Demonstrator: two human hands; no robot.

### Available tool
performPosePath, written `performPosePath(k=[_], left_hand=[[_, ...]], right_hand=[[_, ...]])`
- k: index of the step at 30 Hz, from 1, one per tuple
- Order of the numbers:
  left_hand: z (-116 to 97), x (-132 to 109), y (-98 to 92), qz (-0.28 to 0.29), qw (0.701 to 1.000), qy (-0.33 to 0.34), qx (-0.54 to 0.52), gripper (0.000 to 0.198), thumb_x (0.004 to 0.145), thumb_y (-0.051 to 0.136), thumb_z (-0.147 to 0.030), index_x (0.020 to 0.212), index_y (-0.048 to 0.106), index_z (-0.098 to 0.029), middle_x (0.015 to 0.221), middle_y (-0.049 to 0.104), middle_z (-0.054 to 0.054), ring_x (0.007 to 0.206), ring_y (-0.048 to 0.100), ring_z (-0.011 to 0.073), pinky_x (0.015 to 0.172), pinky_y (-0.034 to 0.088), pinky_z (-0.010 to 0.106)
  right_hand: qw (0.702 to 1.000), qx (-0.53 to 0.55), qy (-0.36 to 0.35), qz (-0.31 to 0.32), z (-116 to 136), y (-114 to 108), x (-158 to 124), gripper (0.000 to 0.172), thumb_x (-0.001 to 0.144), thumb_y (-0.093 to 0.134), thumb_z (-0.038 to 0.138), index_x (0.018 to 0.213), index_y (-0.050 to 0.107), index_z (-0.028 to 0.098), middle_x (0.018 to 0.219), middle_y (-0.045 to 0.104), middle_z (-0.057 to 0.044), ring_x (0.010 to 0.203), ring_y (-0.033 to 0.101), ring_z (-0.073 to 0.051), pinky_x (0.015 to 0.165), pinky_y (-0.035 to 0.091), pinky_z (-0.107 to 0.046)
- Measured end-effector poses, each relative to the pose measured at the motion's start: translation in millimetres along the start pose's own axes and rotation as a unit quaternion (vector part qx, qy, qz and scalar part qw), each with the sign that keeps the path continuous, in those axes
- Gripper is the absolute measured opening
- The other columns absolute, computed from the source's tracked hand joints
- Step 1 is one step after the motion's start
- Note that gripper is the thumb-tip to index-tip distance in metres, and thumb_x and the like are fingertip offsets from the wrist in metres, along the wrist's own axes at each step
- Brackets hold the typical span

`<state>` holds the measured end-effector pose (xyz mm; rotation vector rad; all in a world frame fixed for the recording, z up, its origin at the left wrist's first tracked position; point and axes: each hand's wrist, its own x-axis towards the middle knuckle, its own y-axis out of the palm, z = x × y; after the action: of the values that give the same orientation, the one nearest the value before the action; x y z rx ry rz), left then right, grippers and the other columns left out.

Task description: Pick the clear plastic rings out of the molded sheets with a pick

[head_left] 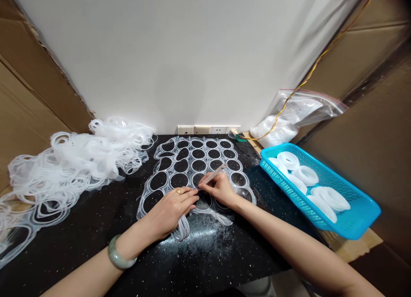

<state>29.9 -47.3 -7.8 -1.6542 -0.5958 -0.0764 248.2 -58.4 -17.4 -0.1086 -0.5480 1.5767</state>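
A translucent sheet [190, 179] of rubbery-looking rings joined in rows lies flat on the black speckled tabletop. My left hand [173, 209] rests on its near part, fingers closed together, with a bundle of loose white rings [182, 229] tucked under the palm. Pinched between my right thumb and fingers is a flat, pale translucent stick [214, 175], slanting up and away to the right. My right hand [221, 189] works right beside the left fingertips, over a ring near the sheet's front. The stick's lower end is hidden by my fingers.
A tangled heap of ring-shaped white scraps [80, 160] covers the left side. On the right stands a blue basket [359, 215] with several coils of white rings [306, 175]. Behind it sit clear plastic bags [279, 130]. Sockets [202, 129] line the back wall; cardboard stands on both sides.
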Motion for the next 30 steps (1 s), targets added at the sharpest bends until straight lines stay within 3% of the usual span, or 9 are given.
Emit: performPosePath(k=[8, 17, 23, 28, 30], left_hand=[[-1, 1, -0.2, 0.002, 1.000, -0.010, -0.015, 0.030, 0.101, 0.042, -0.022, 0.120, 0.063, -0.012, 0.125, 0.065, 0.013, 0.118, 0.058, 0.0258, 0.095, 0.052, 0.046], [-2, 2, -1.7, 0.010, 1.000, -0.013, -0.019, 0.032, 0.102, 0.039, -0.022, 0.120, 0.063, -0.012, 0.124, 0.066, 0.013, 0.116, 0.059, 0.0264, 0.093, 0.053, 0.046], [-3, 4, -5.5, 0.010, 0.999, -0.020, -0.036, 0.031, 0.101, 0.039, -0.022, 0.117, 0.064, -0.013, 0.122, 0.067, 0.012, 0.114, 0.060, 0.0263, 0.093, 0.053, 0.045], [-2, 3, -7.6, 0.006, 0.998, -0.016, -0.067, 0.030, 0.100, 0.039, -0.019, 0.116, 0.064, -0.014, 0.120, 0.066, 0.012, 0.113, 0.060, 0.0244, 0.093, 0.053, 0.043], [-2, 3, -8.9, 0.002, 0.997, -0.018, -0.074, 0.029, 0.100, 0.039, -0.019, 0.115, 0.064, -0.014, 0.121, 0.066, 0.012, 0.112, 0.061, 0.0241, 0.093, 0.053, 0.043]], right_hand=[[1.000, -0.011, -0.006, 0.007, 0, -1, 0, 0.008, 0.079, 0.067, 0.021, 0.073, 0.071, 0.016, 0.070, 0.069, -0.003, 0.057, 0.058, -0.012, 0.053, 0.041, -0.022], [0.995, -0.078, -0.056, 0.018, 6, -2, -3, 0.009, 0.084, 0.065, 0.020, 0.078, 0.071, 0.018, 0.081, 0.072, -0.004, 0.070, 0.065, -0.015, 0.065, 0.047, -0.025], [0.968, -0.219, -0.124, 0.014, 8, -4, -2, 0.019, 0.093, 0.054, 0.023, 0.086, 0.071, 0.019, 0.090, 0.072, -0.007, 0.079, 0.065, -0.016, 0.071, 0.045, -0.025], [0.941, -0.320, -0.100, 0.031, 11, -16, 22, 0.020, 0.092, 0.053, 0.019, 0.086, 0.072, 0.021, 0.090, 0.074, -0.007, 0.078, 0.066, -0.017, 0.069, 0.042, -0.024], [0.935, -0.342, -0.092, 0.010, 14, -28, 40, 0.019, 0.090, 0.055, 0.017, 0.084, 0.073, 0.021, 0.089, 0.075, -0.007, 0.077, 0.066, -0.017, 0.068, 0.042, -0.024]])
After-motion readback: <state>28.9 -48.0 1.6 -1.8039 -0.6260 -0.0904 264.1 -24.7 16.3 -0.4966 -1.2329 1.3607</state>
